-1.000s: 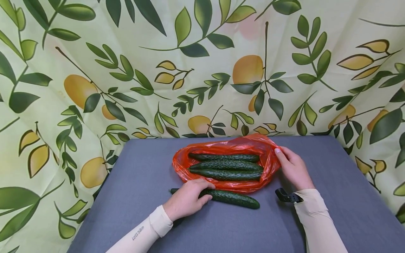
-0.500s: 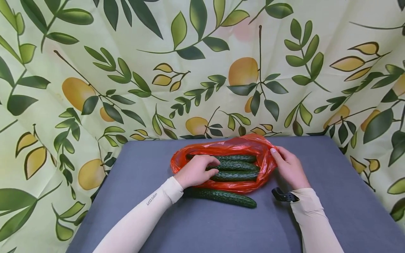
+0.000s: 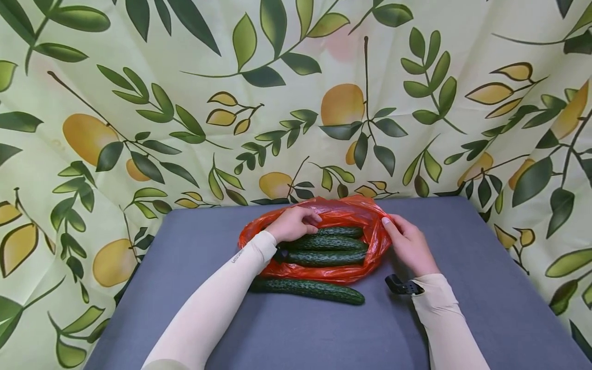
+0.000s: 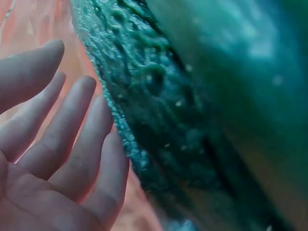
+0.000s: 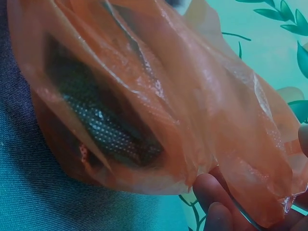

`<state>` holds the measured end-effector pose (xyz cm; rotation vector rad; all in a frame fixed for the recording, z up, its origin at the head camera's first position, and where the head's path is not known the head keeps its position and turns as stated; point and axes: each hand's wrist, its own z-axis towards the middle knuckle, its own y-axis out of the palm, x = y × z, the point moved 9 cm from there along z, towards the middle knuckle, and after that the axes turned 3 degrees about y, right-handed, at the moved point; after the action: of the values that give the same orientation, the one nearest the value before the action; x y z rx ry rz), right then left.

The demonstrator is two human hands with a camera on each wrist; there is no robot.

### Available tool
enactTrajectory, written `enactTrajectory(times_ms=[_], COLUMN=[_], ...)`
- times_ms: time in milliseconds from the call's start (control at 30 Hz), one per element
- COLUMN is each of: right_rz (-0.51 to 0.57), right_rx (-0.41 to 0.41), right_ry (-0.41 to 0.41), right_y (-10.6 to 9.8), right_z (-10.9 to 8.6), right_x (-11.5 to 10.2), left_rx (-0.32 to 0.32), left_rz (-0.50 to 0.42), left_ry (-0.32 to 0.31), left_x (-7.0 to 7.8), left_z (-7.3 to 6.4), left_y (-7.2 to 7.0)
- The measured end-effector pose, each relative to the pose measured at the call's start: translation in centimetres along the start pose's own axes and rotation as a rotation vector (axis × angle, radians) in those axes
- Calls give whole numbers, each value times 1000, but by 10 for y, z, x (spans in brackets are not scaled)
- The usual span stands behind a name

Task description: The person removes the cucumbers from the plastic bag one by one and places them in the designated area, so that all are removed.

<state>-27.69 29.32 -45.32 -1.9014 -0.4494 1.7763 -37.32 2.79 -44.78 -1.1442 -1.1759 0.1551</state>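
A red plastic bag [image 3: 339, 277] lies with its mouth spread, and 3 dark green cucumbers [image 3: 324, 258] rest side by side in it. Over the left end of the farthest cucumber [image 3: 344, 232] is my left hand [image 3: 292, 224], reaching across the others. In the left wrist view its fingers [image 4: 82, 139] are loosely extended beside a bumpy cucumber [image 4: 139, 82], holding nothing. My right hand [image 3: 411, 245] pinches the bag's right rim; the right wrist view has the bunched film [image 5: 260, 183] between thumb and fingers. Another cucumber [image 3: 310, 291] lies outside, along the bag's near side.
The grey cloth-covered table [image 3: 296, 339] runs back to a hanging fabric [image 3: 277, 128] printed with leaves and fruit. Black wrist gear [image 3: 402, 285] is strapped on the right wrist. My left forearm [image 3: 208, 303] crosses above the near cucumber's left end.
My left hand has left the cucumber outside the bag and moved away from me, over the bag's mouth to the farthest cucumber. The right hand keeps its pinch on the rim.
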Motion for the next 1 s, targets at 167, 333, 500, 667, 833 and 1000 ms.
enactTrajectory(times_ms=[167, 333, 500, 667, 833, 1000], right_rz=[-1, -5, -6, -6, -9, -3], right_rx=[-6, 1, -3, -4, -12, -18], right_ry=[10, 2, 3, 0, 7, 17], right_y=[0, 0, 2, 1, 3, 5], right_z=[0, 0, 0, 1, 2, 3], right_x=[0, 2, 4, 3, 3, 5], left_rx=[-15, -49, -95, -144, -201, -219], left_rz=[-124, -143, -131, -131, -121, -59], left_ry=[-28, -37, -53, -63, -77, -91], left_x=[-9, -8, -7, -4, -3, -2], left_z=[4, 10, 15, 20, 23, 26], left_y=[2, 7, 11, 13, 19, 22])
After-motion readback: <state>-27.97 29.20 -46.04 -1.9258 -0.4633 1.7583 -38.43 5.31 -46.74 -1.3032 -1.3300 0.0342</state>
